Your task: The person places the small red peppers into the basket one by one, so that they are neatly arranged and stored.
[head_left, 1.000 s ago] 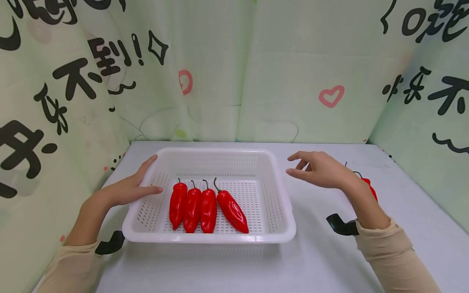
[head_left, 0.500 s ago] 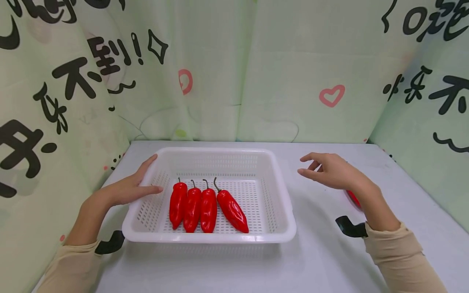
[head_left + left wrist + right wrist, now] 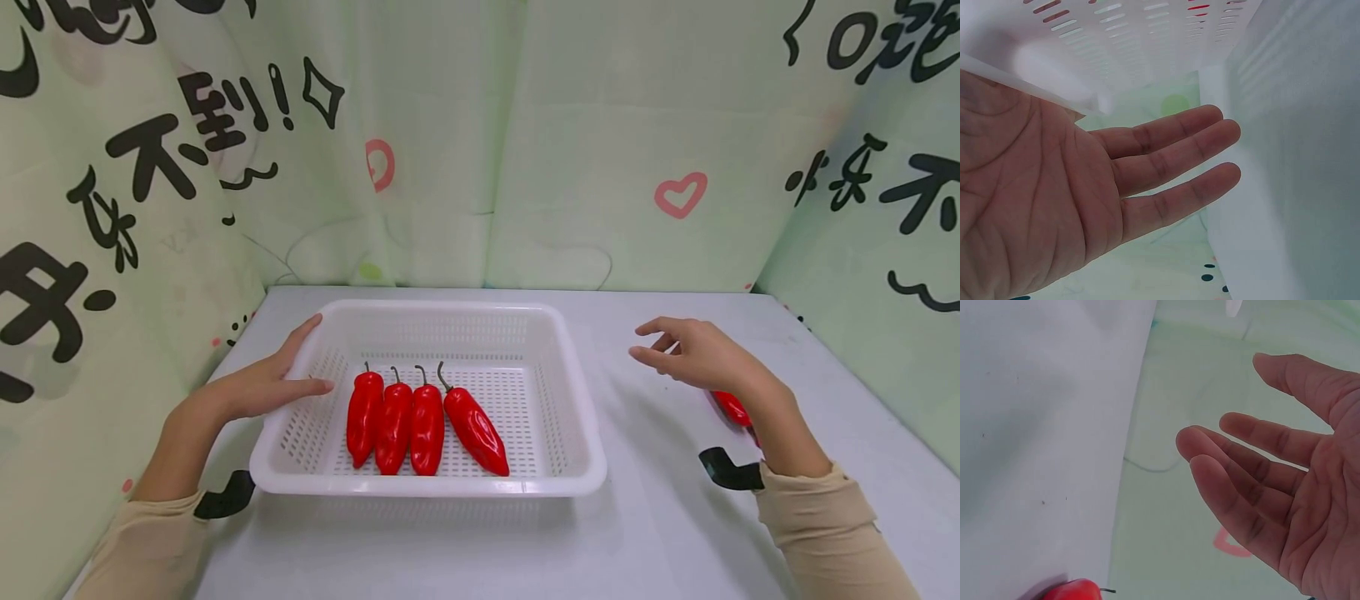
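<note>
A white perforated plastic basket stands on the table, with several shiny red peppers lying side by side in it. My left hand holds its left rim, thumb over the inside; in the left wrist view three fingers stretch out straight beyond the outer wall. My right hand hovers to the right of the basket, fingers loosely bent and holding nothing. Another red pepper lies on the table, partly hidden behind my right forearm; its stem end shows in the right wrist view.
Pale green curtains with dark lettering and pink hearts enclose the white table at the back and sides. Black wrist mounts stick out from both beige sleeves.
My right hand has moved right, away from the basket, its fingers still loosely bent. The loose pepper shows from a different side of the forearm. My left hand and the basket have stayed put.
</note>
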The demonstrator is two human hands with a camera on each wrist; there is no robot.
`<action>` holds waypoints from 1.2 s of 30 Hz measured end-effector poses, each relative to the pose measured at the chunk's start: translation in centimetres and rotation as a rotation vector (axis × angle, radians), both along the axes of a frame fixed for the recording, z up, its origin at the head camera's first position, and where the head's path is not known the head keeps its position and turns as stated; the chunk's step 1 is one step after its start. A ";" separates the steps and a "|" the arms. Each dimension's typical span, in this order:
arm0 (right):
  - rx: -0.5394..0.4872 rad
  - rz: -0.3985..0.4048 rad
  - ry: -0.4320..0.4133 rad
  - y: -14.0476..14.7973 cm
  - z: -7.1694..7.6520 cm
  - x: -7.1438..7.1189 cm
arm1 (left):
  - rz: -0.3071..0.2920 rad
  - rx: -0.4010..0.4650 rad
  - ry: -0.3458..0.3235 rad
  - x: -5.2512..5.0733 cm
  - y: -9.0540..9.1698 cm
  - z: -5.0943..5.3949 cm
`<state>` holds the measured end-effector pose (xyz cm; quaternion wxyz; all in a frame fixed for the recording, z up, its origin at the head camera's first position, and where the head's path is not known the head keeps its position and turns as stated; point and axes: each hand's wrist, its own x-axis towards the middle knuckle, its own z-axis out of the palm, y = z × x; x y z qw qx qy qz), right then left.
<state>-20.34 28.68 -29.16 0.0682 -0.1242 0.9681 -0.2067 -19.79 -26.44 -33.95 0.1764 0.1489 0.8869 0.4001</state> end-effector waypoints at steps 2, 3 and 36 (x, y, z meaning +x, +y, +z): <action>-0.006 -0.010 -0.011 0.3 -0.2 -0.1 | -0.001 0.001 -0.003 0.0 0.0 0.0; -0.009 -0.016 -0.015 0.4 -0.3 -0.1 | 0.000 0.000 -0.005 0.0 0.0 0.0; 0.043 -0.135 -0.017 4.9 -2.1 0.0 | -0.011 0.028 -0.031 -0.1 -0.1 0.2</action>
